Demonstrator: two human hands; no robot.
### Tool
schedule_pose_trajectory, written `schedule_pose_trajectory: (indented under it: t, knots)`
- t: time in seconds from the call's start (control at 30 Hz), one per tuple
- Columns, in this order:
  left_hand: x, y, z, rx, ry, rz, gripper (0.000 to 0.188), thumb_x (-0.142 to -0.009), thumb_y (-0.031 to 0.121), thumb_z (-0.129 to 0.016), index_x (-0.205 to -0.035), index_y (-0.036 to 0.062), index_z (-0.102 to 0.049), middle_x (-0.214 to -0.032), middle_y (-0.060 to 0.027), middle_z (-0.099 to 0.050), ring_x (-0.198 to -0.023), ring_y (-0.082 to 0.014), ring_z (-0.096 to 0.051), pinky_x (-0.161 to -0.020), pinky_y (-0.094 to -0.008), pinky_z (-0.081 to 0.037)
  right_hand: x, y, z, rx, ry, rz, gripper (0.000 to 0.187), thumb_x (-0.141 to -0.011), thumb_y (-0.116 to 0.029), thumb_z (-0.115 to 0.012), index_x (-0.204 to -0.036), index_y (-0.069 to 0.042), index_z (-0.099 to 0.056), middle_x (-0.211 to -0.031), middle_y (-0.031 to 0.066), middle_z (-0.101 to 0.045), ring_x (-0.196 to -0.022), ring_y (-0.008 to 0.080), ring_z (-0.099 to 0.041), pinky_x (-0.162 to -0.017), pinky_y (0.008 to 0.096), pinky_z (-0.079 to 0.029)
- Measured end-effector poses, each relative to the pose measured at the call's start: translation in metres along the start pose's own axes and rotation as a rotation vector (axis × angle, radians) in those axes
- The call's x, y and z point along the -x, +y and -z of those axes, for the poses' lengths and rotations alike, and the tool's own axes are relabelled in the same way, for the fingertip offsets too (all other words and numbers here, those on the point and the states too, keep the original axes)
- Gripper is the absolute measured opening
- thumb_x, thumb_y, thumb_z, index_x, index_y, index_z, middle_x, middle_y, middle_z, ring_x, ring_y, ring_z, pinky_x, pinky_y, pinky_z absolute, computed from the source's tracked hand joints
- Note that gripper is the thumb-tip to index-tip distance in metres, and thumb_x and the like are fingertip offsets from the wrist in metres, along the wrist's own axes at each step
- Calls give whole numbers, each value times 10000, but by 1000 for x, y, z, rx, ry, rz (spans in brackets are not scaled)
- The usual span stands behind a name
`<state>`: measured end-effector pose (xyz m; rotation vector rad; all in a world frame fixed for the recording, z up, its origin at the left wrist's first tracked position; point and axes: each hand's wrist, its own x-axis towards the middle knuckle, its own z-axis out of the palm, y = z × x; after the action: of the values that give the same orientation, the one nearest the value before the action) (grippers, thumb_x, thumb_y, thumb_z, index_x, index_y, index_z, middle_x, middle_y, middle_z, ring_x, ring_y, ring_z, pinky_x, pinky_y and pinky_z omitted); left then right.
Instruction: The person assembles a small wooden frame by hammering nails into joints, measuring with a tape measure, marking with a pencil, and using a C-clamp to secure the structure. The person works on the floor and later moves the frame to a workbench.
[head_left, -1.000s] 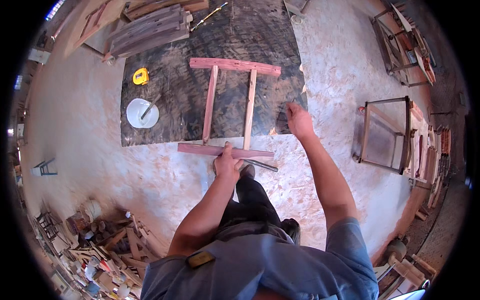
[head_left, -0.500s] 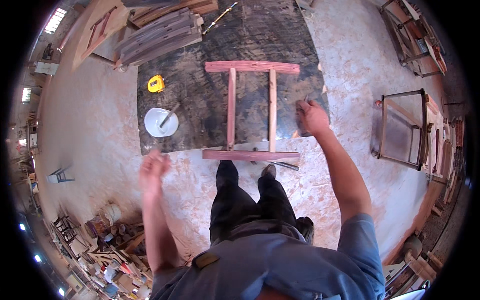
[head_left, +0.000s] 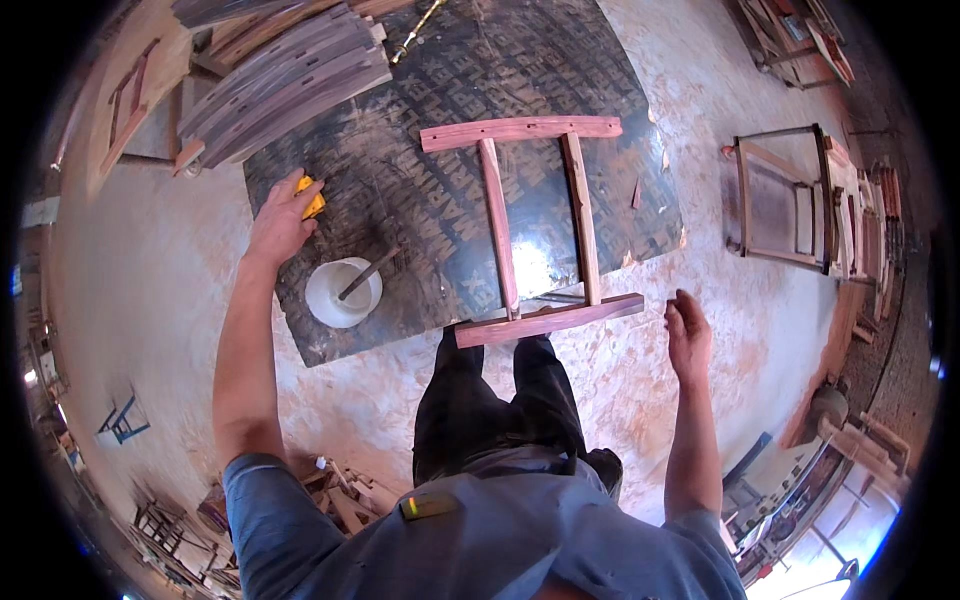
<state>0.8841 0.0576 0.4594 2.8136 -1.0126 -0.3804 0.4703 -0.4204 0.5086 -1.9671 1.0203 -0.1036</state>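
On the dark board's left edge, my left hand has its fingers closed round a yellow tape measure, which they partly cover. My right hand hangs past the board's near right side, fingers loosely bent and apart, with nothing seen in it. Between my hands lies a reddish wooden frame: two long rails joined by two crosspieces, its near rail reaching over the board's edge by my legs. A white pot with a stick leaning in it stands just nearer than my left hand.
The dark work board carries a stack of slotted wooden slats at its far left and a long metal bar clamp beside them. A thin wood sliver lies on the right. Wooden frames stand on the floor further right.
My left hand has reached forward and taken hold of the tape measure. My right hand has drawn back off the board, where a sliver now lies. The view has turned.
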Motion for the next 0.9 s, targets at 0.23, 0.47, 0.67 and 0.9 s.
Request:
schedule_pose_trajectory:
  t: [0.23,0.47,0.67,0.9]
  knots:
    - [7,-42,13,449,141,280,498,-802,99,-679,-1285,93,-556,-1215,-107,-567,-1105,-225,-548,-957,-340,-453,67,-16,-37,-77,-79,-63,409,-936,-113,-587,-1319,6,-504,-1096,83,-645,-927,147,-620,-776,282,-518]
    - [107,100,114,1573,59,196,588,-840,221,-648,-1333,-36,-456,-1230,-107,-570,-1109,-214,-573,-964,-347,-461,102,-140,-66,-173,-454,385,526,-738,-136,-767,-1197,19,-563,-1139,177,-606,-1085,313,-588,-956,409,-463]
    - [139,265,45,2000,-539,341,446,-852,81,-555,-1277,-20,-467,-1225,-122,-547,-1106,-199,-564,-935,-333,-474,123,-168,-83,-73,-565,616,894,-690,-265,-826,-1386,21,-343,-1405,252,-351,-1289,410,-397,-1073,467,-349]
    - [145,339,1,1885,-830,417,290,-960,112,-546,-1227,-1,-537,-1085,-27,-597,-975,-83,-587,-760,-209,-526,130,-101,-47,13,-707,314,832,-791,-290,-735,-1413,46,-296,-1351,276,-414,-1257,407,-435,-1050,409,-383]
